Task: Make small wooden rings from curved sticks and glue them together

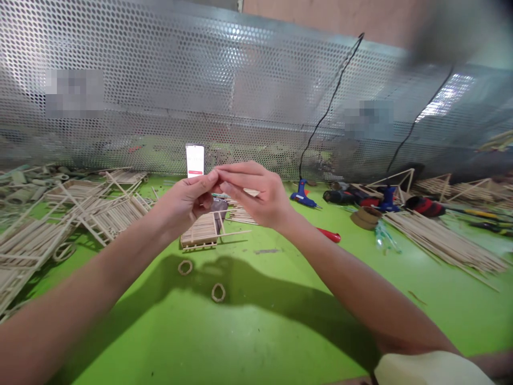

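Note:
Raised over the table, my left hand and my right hand meet at the fingertips. Both are closed in a pinch; whatever lies between them is hidden or too small to make out. Behind and below them sits a small model of thin wooden sticks, partly covered by my left hand, with a long stick jutting out to its right. Nearer to me, a small wooden ring with flat sides and a second wooden ring lie flat on the green tabletop.
Stick models crowd the left side. A lit phone stands upright behind my hands. A blue glue gun, a red-handled item, a tape roll and loose sticks lie to the right. Perforated metal sheet closes the back.

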Tool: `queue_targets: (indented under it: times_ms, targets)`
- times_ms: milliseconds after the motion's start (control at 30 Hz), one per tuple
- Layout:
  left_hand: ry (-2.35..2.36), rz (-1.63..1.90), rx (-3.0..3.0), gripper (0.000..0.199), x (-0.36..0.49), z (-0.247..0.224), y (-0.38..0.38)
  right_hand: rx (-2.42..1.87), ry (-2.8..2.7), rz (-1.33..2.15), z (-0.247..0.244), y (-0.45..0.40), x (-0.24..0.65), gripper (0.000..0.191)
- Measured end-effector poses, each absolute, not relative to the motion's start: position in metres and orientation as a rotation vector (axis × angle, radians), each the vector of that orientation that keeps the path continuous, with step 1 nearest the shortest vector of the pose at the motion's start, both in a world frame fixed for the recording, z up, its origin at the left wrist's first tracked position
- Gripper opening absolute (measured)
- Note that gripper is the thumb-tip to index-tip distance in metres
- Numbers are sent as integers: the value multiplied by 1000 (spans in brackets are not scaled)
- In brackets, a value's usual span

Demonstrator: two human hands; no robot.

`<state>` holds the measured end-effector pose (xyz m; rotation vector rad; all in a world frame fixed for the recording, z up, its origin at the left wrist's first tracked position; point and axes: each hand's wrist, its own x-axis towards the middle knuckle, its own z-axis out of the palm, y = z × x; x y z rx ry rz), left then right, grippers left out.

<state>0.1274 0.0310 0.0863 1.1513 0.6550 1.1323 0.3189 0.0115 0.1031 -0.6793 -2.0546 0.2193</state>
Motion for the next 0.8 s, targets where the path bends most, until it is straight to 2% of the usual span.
queue_targets:
  times_ms: [133, 300, 433, 800]
  targets:
    - [678, 1124, 1232, 37, 122, 87, 32, -656, -2193, 22, 102, 7, 324, 33]
    - [784, 1078, 1517, 32, 108, 96, 34, -748, -2272, 58, 102, 5, 334, 37]
    - [883, 997, 1595, 26, 103, 98, 35, -781, -2268, 95, 101, 8, 348, 32]
    - [1194, 894, 1638, 39, 106, 86, 33, -861, -2289, 82, 97, 10, 374, 20]
